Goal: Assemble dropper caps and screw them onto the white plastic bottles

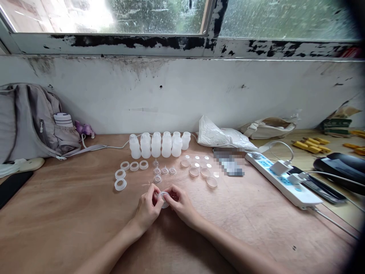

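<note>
Near the middle of the wooden table (pixel 85 220), my left hand (pixel 148 203) and my right hand (pixel 180 201) pinch a small translucent ring (pixel 163 193) from both sides. A clear round part shows just under it, between the hands; the fingers partly hide both. Beyond the hands stand clear nipple-shaped pieces (pixel 165 170). White rings (pixel 120 184) lie to the left of these, and clear round discs (pixel 211 182) to the right. Several frosted bottles (pixel 156 144) stand upright in a group farther back.
A grey backpack (pixel 28 118) is at the far left, near a black phone (pixel 14 186). On the right are a white power strip (pixel 285 182) with plugs and cables, a plastic bag (pixel 213 133), yellow pieces (pixel 306 146) and a black device (pixel 339 169).
</note>
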Demonstrator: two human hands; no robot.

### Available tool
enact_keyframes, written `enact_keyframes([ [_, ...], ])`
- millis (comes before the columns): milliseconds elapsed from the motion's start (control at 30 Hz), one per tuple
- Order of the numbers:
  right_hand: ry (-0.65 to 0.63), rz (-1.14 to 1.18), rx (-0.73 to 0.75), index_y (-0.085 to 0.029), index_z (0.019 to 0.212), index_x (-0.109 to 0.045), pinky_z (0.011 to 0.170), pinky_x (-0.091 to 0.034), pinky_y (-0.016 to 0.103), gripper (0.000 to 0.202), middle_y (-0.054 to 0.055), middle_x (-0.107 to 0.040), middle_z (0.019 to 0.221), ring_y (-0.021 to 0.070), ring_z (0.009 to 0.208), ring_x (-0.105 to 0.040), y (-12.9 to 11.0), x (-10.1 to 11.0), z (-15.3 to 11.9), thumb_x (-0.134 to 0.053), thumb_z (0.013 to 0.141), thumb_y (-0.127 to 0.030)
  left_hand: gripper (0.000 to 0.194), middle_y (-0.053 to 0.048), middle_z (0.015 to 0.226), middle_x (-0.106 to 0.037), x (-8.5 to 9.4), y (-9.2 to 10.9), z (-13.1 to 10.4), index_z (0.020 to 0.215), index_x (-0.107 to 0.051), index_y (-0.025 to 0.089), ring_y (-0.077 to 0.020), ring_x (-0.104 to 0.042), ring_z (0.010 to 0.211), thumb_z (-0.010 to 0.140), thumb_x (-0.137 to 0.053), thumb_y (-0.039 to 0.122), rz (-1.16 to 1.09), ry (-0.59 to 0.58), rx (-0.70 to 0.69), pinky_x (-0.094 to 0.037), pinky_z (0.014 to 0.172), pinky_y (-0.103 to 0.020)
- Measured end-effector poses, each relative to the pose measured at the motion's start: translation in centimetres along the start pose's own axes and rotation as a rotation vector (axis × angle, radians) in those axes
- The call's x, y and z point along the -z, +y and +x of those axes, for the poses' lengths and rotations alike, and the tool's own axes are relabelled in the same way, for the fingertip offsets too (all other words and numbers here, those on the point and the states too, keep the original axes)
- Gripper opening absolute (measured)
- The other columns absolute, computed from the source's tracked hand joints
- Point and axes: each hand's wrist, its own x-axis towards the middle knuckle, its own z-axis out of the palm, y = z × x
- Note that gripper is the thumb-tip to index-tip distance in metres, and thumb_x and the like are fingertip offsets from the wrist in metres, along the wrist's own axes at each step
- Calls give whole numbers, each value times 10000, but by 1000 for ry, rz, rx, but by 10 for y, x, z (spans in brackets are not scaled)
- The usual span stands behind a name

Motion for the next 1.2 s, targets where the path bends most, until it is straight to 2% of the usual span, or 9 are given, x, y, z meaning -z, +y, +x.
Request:
enact_keyframes([
  [167,6,-18,21,-154,762,-554,555,-400,225,175,5,-565,682,112,607,-495,0,0,-1,-506,801,-318,57,60,555,-434,-1,-1,0,722,-402,201,-102,-452,498,756,-435,233,3,14,-2,-341,509,-201],
  [567,26,-43,17,-158,732,-543,544,-400,219,159,-5,-555,667,105,595,-485,-1,-1,0,-523,788,-306,58,66,534,-419,-2,1,0,701,-406,198,-96,-436,480,724,-458,211,-2,23,4,-329,494,-195],
  [767,1,135,-51,-170,806,-498,418,-402,191,194,-6,-527,715,90,531,-479,2,-3,0,-503,786,-363,92,42,627,-487,-4,-2,1,736,-386,200,-107,-508,550,772,-442,263,-122,52,49,-381,537,-206],
  [1000,77,-112,95,-167,711,-500,519,-375,210,87,-21,-504,643,93,562,-443,-3,0,-1,-484,786,-208,98,65,536,-455,-3,-4,2,753,-378,208,-103,-472,484,791,-426,285,-126,-55,73,-349,502,-201],
  [1200,50,-181,124,-168,719,-510,529,-367,212,79,-18,-517,643,96,567,-440,-7,-1,-3,-461,780,-163,106,70,536,-388,-2,-2,0,681,-369,204,-90,-403,481,766,-424,237,3,-36,15,-302,498,-197],
])
